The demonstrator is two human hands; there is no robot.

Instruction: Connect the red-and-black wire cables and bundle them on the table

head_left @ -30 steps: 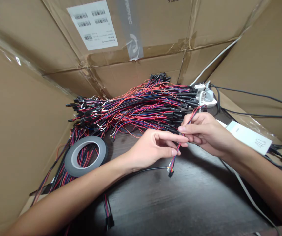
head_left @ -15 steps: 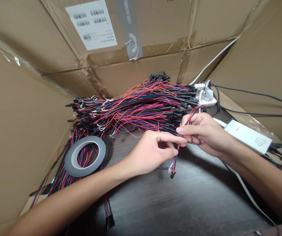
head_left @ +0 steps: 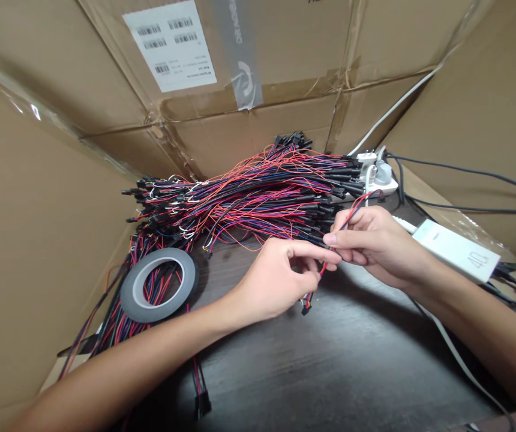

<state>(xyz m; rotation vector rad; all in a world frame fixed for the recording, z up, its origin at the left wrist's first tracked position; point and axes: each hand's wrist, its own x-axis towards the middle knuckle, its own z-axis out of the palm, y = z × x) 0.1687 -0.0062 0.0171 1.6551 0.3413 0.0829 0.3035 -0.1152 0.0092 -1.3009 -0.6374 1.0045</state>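
A wire harness [head_left: 323,268] of red, blue and black wires runs between my two hands. My right hand [head_left: 366,241] pinches it between thumb and fingers, and its upper wires stick out past that hand toward the power strip. My left hand [head_left: 287,273] is closed on the lower stretch, its index finger reaching to the right fingertips. Below the left hand hangs a small black connector [head_left: 306,309], partly covered by the fingers. Behind both hands lies a large pile of similar wire harnesses [head_left: 258,192]. What exactly the touching fingertips do is hidden.
A roll of grey tape [head_left: 127,297] rests on more harnesses at the left. A white power adapter [head_left: 456,249] and a power strip [head_left: 388,187] sit at the right, with cables [head_left: 456,354] trailing. Cardboard walls [head_left: 294,54] enclose the dark table [head_left: 330,372].
The harness's lower end with its connector has swung up and left, closer under my left hand. Both hands have stayed nearly in place; the view has shifted slightly.
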